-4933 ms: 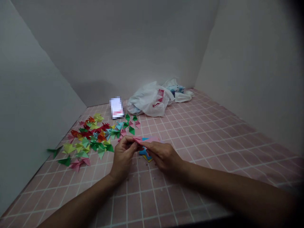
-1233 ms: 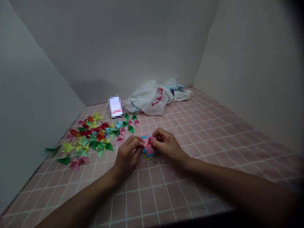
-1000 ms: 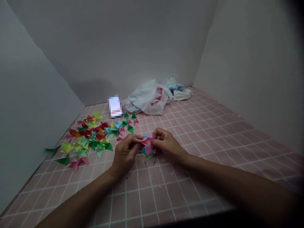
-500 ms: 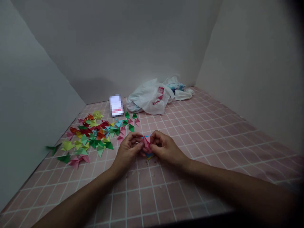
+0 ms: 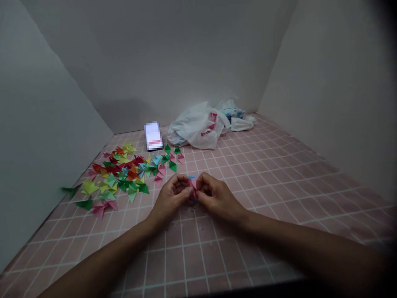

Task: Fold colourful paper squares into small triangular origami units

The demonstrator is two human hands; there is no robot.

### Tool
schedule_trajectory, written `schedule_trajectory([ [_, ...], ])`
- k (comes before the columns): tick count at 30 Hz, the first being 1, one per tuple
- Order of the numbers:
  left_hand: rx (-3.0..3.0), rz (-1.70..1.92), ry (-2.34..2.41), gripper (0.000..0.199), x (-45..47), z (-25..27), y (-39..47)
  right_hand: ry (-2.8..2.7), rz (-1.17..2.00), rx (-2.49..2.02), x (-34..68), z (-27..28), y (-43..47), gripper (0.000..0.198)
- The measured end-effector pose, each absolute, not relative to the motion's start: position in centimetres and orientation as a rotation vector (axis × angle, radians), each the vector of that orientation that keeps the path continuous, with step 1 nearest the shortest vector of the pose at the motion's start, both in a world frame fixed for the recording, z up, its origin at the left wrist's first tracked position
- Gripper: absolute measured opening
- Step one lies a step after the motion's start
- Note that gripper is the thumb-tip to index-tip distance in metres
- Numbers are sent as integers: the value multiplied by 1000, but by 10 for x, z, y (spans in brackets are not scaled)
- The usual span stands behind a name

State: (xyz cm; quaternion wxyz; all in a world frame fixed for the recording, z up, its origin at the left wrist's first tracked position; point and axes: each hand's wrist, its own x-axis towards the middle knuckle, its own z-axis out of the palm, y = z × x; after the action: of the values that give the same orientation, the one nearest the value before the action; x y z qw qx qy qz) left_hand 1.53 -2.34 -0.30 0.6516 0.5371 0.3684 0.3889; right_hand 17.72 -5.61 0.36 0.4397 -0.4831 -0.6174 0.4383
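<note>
Between my fingertips is a small folded piece of pink origami paper [image 5: 194,182], partly covered by the fingers. My left hand [image 5: 176,192] pinches it from the left, thumb against the curled fingers. From the right, my right hand [image 5: 214,193] pinches its other side. Just behind and below the pink paper, bits of blue and yellow paper [image 5: 195,203] show; most of these are hidden by the hands. To the left lies a spread of folded paper cranes [image 5: 124,174] in green, yellow, red, orange, blue and pink.
A lit phone [image 5: 153,135], its screen blurred, stands near the back wall. Beside it lies a white plastic bag [image 5: 194,126] with red print, then another bag with blue contents [image 5: 232,111]. A pink checked cloth [image 5: 279,182] covers the surface, with walls on three sides.
My fingers have closed further over the pink paper, which now looks narrower and more covered. My right hand has shifted slightly. The whole view has moved a little.
</note>
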Motion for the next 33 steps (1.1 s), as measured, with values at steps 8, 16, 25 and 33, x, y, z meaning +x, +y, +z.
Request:
schedule_trajectory([
  [8,1367,912,870,17,14,-2,-23,-1511,1179,-1117,178,5,-58,15],
  [16,1302,856,808,28,13,4,-22,-1385,1348,-1044,181,1,-53,16],
  [25,1264,714,712,37,8,4,-18,-1236,1554,-1063,178,5,-53,15],
  [33,1296,662,713,35,8,6,-18,-1372,1402,-1156,179,7,-52,9],
])
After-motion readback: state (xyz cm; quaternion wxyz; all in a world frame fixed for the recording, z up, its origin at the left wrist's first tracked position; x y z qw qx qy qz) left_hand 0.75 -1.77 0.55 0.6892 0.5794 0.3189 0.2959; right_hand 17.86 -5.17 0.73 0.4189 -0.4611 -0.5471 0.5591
